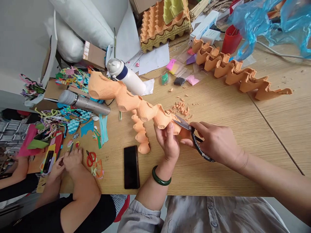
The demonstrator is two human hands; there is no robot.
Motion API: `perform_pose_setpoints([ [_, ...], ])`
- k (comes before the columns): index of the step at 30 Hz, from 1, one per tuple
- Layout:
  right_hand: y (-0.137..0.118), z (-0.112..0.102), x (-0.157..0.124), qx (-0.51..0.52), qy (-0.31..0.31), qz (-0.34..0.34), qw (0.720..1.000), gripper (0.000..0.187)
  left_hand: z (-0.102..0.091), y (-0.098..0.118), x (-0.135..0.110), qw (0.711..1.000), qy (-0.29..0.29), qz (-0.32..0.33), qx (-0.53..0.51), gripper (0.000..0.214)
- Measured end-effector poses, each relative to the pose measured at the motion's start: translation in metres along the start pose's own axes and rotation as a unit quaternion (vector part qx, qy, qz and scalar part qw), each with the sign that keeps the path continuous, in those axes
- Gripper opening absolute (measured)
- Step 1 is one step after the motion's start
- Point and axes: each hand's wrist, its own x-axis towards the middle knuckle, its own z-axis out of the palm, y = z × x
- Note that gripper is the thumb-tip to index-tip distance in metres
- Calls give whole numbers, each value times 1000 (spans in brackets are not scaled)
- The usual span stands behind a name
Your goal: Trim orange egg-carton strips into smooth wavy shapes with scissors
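Note:
A long strip of orange egg-carton cups (pixel 128 101) slants across the air above the table. My left hand (pixel 168 139) grips its near end from below, thumb pressed against a cup. In my right hand (pixel 218 142) are black-handled scissors (pixel 201 149), fingers through the loops. Their blades lie at the rim of the cup beside my left thumb; how far apart they are is hard to make out. Small orange trimmings (pixel 181 108) lie on the table just behind the blades. A shorter strip of orange cups (pixel 141 132) rests below the held one.
A phone (pixel 131 166) lies left of my left arm. A white bottle (pixel 126 76) stands behind the strip; a steel flask (pixel 84 103) lies further left. More egg-carton strips (pixel 233 69) and stacked trays (pixel 165 29) are behind. At left, a co-worker's hands (pixel 70 160) are near red scissors (pixel 91 158).

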Motion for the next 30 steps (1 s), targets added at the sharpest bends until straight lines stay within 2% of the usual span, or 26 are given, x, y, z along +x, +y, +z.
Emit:
perform_pose_setpoints([
  [5, -1, 4, -2, -21, -12, -18, 1000, 68, 0, -1, -5, 1000, 0, -20, 11, 46],
  [13, -1, 3, -5, -54, 14, -43, 998, 51, 1, -2, -8, 1000, 7, -18, -6, 41],
  [20, -1, 1, -3, -52, -9, -25, 998, 61, -1, -5, -5, 1000, -1, -22, 18, 41],
  [27, 5, -7, 8, 23, -83, 39, 996, 66, 2, 0, 6, 1000, 4, -22, 20, 38],
  [30, 10, -9, 12, 43, -58, 42, 997, 71, 3, 4, 14, 999, 12, -35, -15, 37],
])
